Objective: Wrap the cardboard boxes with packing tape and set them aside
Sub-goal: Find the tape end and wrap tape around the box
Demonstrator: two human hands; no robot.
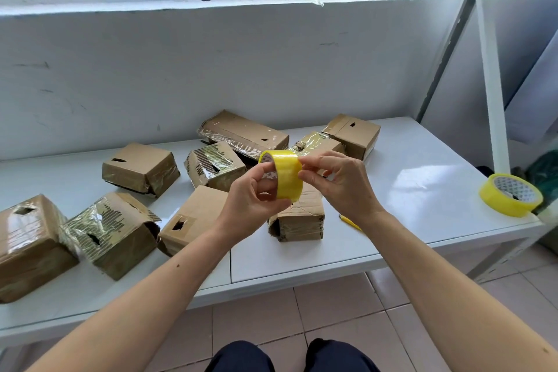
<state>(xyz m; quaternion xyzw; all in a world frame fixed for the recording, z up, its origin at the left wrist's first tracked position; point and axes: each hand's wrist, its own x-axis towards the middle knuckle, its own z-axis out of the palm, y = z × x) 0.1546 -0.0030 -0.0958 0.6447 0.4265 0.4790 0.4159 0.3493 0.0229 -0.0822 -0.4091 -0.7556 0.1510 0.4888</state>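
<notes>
The left hand (256,193) grips the yellow packing-tape roll (282,175), while the right hand (335,178) pinches its right rim, directly above the brown cardboard box (299,217).

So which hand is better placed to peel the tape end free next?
Probably the right hand: its fingers already pinch at the outer face of the tape roll, where the end would lift. The left hand grips the roll through its core, steadying it.
</notes>
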